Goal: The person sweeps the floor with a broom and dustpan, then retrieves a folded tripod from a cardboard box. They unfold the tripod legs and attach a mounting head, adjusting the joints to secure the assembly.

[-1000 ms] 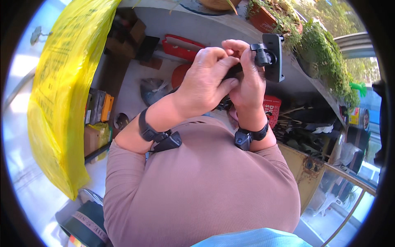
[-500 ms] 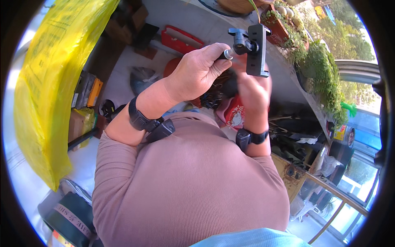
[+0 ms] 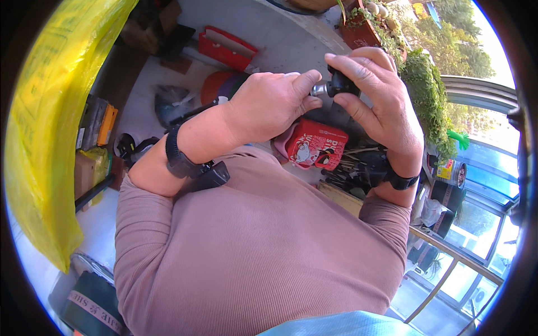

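Note:
My left hand (image 3: 266, 106) is closed round a stick, with its silver neck (image 3: 319, 90) showing past the thumb. A dark length of rod (image 3: 196, 112) shows on the other side of this hand and seems to be part of the stick. On the neck sits a black phone-holder head (image 3: 342, 84). My right hand (image 3: 386, 103) grips the head from the right, thumb below and fingers over the top. Its clamp plate is mostly hidden behind the fingers. Black bands with small boxes are on both wrists.
A yellow plastic bag (image 3: 45, 134) hangs at the left. Below the hands lies a red printed bag (image 3: 316, 143), near thin dark sticks. A red box (image 3: 227, 47) is on the floor farther off. Potted greenery (image 3: 420, 106) lines the ledge at the right by the windows.
My right hand, blurred below the holder before, has come up and closed on its head, covering the clamp plate. My left hand keeps its grip on the stick. The view has shifted.

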### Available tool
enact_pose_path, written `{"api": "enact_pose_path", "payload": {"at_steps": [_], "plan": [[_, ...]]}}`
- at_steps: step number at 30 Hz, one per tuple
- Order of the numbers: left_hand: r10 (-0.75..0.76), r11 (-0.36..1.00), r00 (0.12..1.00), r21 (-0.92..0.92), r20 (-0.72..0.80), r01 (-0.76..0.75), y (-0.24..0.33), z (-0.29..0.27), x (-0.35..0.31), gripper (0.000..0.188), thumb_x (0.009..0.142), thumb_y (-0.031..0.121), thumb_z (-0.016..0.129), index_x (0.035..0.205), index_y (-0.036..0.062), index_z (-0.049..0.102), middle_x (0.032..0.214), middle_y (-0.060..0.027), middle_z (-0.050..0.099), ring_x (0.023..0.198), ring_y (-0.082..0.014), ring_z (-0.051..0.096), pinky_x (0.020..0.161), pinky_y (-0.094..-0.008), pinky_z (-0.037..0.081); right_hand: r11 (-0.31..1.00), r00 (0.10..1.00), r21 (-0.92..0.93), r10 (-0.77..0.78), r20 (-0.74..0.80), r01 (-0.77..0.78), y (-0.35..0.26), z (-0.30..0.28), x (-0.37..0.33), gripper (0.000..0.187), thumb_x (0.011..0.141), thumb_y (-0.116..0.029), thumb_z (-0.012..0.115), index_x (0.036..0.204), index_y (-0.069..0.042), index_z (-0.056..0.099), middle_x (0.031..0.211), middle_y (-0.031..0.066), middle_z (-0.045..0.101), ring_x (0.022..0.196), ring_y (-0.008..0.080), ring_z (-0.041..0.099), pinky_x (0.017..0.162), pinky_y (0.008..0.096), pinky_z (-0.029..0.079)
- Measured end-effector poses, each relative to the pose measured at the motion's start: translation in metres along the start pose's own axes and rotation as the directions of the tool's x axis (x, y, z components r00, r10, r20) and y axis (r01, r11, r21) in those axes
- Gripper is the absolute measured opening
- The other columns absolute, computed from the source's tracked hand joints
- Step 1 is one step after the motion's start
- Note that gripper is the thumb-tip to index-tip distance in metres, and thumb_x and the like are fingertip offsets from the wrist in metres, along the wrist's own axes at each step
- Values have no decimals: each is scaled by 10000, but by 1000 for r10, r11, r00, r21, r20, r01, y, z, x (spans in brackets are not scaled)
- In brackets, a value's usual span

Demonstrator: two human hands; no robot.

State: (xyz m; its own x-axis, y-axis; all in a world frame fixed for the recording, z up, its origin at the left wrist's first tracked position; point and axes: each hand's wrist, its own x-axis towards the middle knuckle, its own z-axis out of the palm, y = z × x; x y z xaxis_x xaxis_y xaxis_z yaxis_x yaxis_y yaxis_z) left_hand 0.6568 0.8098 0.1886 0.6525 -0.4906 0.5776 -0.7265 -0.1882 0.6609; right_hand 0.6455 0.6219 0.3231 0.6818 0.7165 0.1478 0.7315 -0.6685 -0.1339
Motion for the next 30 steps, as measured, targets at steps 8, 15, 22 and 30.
{"api": "enact_pose_path", "payload": {"at_steps": [8, 15, 22, 30], "plan": [[125, 982, 992, 136, 26, -128, -3, 6, -10, 259, 887, 138, 636, 1089, -11, 576, 768, -129, 622, 649, -301, 626, 578, -367, 505, 748, 870, 462, 478, 125, -477, -7, 29, -14, 308, 878, -184, 626, 1106, 20, 607, 869, 137, 626, 776, 211, 607, 723, 315, 495], [126, 949, 991, 285, 47, -134, -6, 18, -17, 185, 919, 210, 595, 894, 41, 524, 685, -89, 615, 607, -243, 656, 560, -333, 530, 361, 717, 698, 622, 314, -619, -4, 53, -22, 297, 913, -204, 588, 1082, 40, 613, 855, 44, 618, 805, 96, 557, 726, 251, 474], [106, 924, 986, 355, 128, -145, -8, 23, -16, 188, 901, 213, 610, 854, 53, 522, 679, -80, 620, 602, -222, 662, 559, -323, 535, 109, 628, 793, 678, 381, -599, -3, 71, -35, 292, 926, -211, 567, 1050, 46, 626, 901, 39, 622, 840, 97, 550, 789, 247, 457], [73, 935, 985, 332, 158, -122, -9, 28, -22, 138, 910, 159, 591, 917, 42, 517, 659, -85, 596, 588, -251, 626, 538, -334, 501, -86, 611, 854, 662, 434, -513, -1, 87, -41, 273, 919, -180, 562, 1018, 65, 628, 915, 59, 644, 854, 119, 575, 802, 263, 462]]}}
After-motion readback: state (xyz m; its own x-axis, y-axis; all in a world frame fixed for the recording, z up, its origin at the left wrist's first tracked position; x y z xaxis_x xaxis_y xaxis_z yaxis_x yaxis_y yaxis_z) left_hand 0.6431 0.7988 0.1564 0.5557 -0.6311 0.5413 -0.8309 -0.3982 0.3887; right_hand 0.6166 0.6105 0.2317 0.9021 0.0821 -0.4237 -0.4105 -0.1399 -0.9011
